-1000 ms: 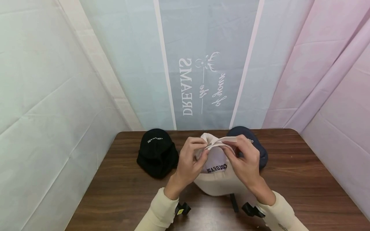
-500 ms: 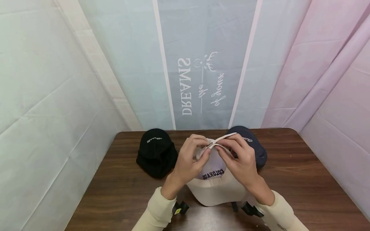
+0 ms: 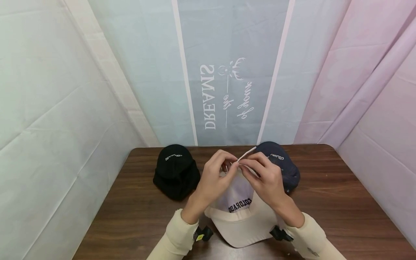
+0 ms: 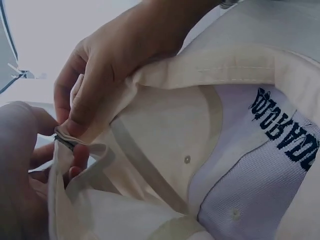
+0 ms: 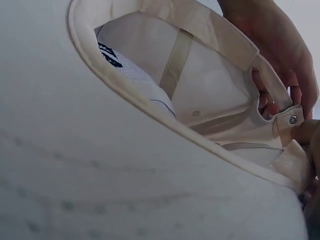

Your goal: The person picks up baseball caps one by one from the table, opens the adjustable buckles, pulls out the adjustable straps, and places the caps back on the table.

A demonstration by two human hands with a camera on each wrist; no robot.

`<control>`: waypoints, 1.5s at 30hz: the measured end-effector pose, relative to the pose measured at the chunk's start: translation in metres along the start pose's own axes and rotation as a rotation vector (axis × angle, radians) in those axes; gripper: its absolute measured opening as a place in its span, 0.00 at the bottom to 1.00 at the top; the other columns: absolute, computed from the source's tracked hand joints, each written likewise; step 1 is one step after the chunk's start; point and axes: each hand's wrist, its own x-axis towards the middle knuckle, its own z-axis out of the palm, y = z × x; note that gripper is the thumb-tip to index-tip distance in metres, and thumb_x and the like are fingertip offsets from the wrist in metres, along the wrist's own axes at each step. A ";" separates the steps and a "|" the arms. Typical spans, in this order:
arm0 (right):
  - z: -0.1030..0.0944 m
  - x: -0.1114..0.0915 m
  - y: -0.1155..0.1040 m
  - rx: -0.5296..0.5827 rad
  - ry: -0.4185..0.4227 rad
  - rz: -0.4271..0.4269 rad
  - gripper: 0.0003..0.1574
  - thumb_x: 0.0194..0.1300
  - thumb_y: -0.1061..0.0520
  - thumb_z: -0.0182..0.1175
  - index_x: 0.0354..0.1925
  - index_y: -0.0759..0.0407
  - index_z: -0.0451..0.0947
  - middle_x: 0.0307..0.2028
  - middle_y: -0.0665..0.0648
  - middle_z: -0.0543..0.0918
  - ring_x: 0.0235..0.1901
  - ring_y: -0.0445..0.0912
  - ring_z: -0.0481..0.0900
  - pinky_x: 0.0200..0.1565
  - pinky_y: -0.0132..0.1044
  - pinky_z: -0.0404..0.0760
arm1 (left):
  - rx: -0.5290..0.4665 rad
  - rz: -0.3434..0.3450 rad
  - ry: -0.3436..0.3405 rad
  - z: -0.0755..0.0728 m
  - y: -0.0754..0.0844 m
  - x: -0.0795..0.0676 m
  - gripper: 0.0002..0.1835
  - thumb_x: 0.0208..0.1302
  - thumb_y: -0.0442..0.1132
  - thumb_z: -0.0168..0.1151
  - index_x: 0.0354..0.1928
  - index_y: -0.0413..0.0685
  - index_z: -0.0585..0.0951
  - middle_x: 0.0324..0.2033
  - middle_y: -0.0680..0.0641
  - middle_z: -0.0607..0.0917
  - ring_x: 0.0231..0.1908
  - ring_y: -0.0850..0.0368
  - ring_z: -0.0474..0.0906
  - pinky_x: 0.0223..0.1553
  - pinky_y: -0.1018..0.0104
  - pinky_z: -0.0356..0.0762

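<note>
A cream baseball cap [image 3: 242, 227] with COLORADO lettering is held up above the table, brim toward me and its inside showing. At its back strap [image 3: 247, 153], my left hand [image 3: 214, 178] pinches the band between thumb and fingers. My right hand [image 3: 266, 177] pinches the same strap just beside it, the fingertips of both hands nearly meeting. One strap end sticks up past the fingers. In the left wrist view a small dark metal clasp [image 4: 66, 141] shows between the fingertips. A round metal rivet [image 5: 293, 120] appears on the strap in the right wrist view.
A black cap [image 3: 177, 173] sits on the brown wooden table [image 3: 130, 216] to the left. Behind my right hand lies a navy cap [image 3: 290, 171], partly covered. Fabric curtains [image 3: 234, 36] surround the table's back and sides.
The cream cap's brim has tilted down and toward me. My hands have drawn closer together on the strap, and its free end now points up more to the right.
</note>
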 end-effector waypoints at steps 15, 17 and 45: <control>0.002 -0.003 0.000 -0.018 -0.001 -0.013 0.14 0.78 0.52 0.65 0.40 0.58 0.91 0.37 0.59 0.85 0.25 0.45 0.81 0.27 0.32 0.76 | -0.089 -0.186 -0.017 0.000 0.003 0.000 0.03 0.76 0.36 0.65 0.43 0.45 0.84 0.37 0.49 0.82 0.34 0.63 0.77 0.35 0.66 0.81; 0.002 -0.004 0.001 -0.016 0.002 -0.015 0.14 0.78 0.52 0.65 0.40 0.58 0.91 0.37 0.59 0.85 0.25 0.45 0.80 0.26 0.31 0.75 | -0.101 -0.213 -0.029 -0.001 0.004 0.000 0.02 0.75 0.36 0.66 0.43 0.45 0.84 0.37 0.49 0.82 0.34 0.62 0.78 0.36 0.65 0.82; 0.008 0.000 -0.009 -0.093 -0.022 -0.047 0.14 0.79 0.55 0.59 0.35 0.59 0.83 0.32 0.50 0.83 0.21 0.35 0.74 0.23 0.27 0.73 | -0.076 -0.219 0.095 0.006 0.010 0.000 0.05 0.71 0.27 0.61 0.38 0.43 0.79 0.40 0.45 0.86 0.37 0.56 0.84 0.41 0.67 0.86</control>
